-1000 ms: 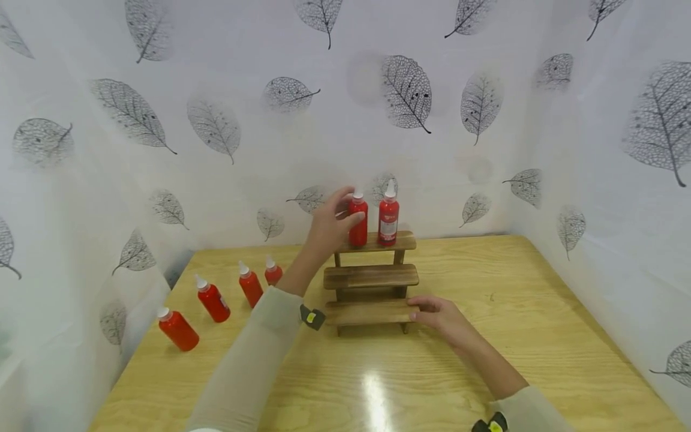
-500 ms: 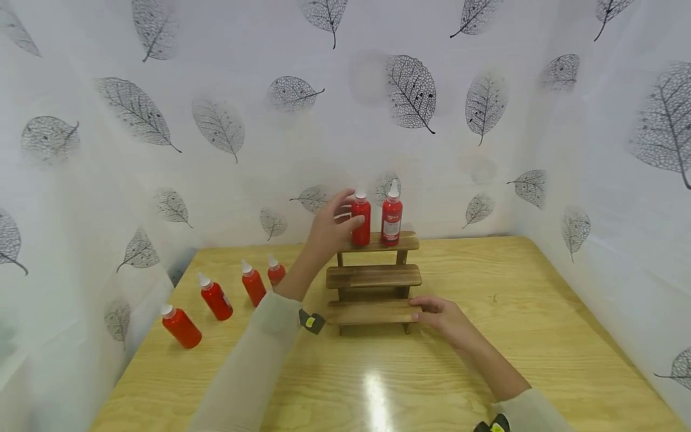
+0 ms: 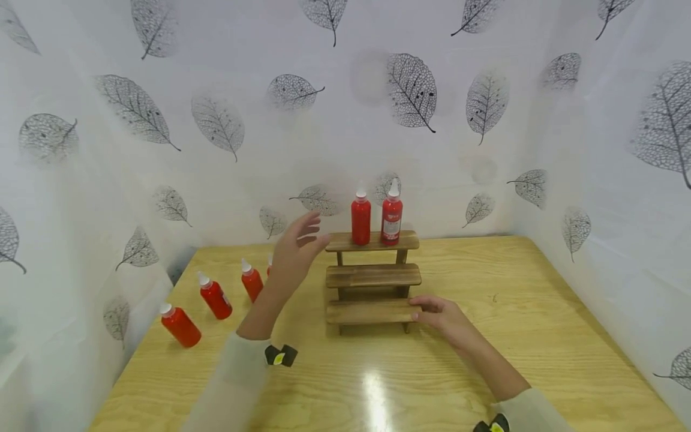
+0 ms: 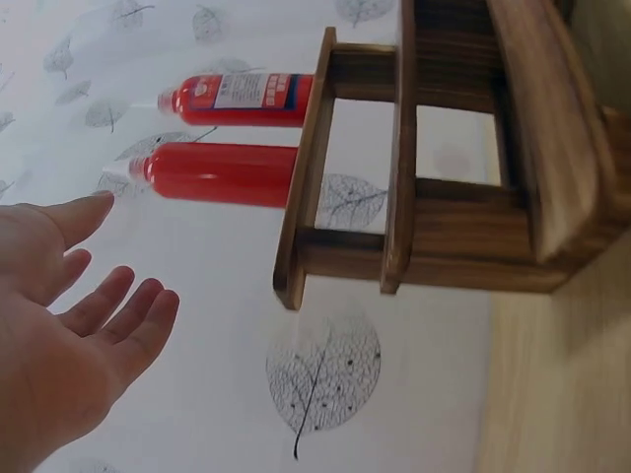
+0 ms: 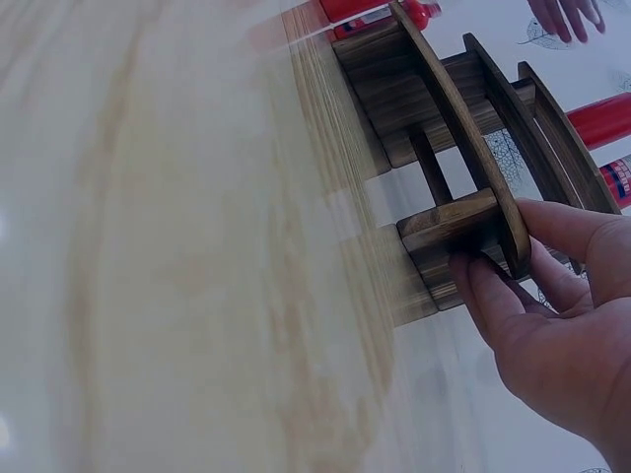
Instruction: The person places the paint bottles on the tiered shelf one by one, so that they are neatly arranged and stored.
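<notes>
A three-tier wooden step shelf (image 3: 372,276) stands on the table. Two red squeeze bottles with white pointed nozzles sit upright on its top tier: a left bottle (image 3: 361,223) with no label showing and a right bottle (image 3: 391,223) whose pale label faces front. Left of the top tier, my left hand (image 3: 291,255) is in the air, apart from the bottles. Its fingers are loosely extended and nothing is in it, as the left wrist view confirms. My right hand (image 3: 448,325) grips the right end of the lowest tier, thumb and fingers on either side of the board (image 5: 478,148).
Several more red bottles stand on the table at the left, among them a front bottle (image 3: 181,327), another bottle (image 3: 216,299) and a third bottle (image 3: 251,283); my left hand partly covers one farther back. Leaf-patterned white sheeting (image 3: 335,138) surrounds the wooden table (image 3: 513,300).
My left hand has let go of the left bottle on the top tier and moved left and down. The right hand keeps its grip on the shelf.
</notes>
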Demonstrator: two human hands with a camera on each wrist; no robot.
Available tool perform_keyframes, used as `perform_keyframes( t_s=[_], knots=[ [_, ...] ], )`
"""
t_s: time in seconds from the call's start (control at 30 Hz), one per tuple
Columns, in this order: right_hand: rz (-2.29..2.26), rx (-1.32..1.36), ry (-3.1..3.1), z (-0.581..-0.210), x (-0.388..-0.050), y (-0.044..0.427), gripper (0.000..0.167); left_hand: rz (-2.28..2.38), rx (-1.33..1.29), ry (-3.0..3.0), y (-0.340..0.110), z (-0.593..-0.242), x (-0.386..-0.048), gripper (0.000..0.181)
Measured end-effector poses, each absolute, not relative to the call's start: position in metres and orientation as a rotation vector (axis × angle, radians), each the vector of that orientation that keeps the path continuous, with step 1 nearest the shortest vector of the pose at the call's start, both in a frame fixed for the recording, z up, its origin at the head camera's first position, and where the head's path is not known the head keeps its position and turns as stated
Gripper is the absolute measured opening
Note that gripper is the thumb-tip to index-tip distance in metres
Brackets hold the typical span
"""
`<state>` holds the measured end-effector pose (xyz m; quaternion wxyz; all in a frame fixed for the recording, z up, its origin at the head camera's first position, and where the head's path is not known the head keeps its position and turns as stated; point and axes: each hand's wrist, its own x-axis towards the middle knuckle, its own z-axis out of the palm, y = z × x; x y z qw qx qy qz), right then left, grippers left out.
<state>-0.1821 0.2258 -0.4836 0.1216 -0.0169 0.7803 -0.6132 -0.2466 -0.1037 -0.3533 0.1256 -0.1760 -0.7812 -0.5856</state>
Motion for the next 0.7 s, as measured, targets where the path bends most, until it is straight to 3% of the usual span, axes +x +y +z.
perform_keyframes(
  t_s=[0.4,0.7],
  knots=[
    [-1.786,-0.045,2.274,-0.483,-0.182,0.223,0.043,-1.573,-0.276,-2.348,-0.178,-0.383,-0.192,0.052],
    [-1.789,-0.057,2.267,-0.482,-0.180,0.226,0.047,-1.413,-0.044,-2.371,-0.209,-0.394,-0.160,0.050]
  ],
)
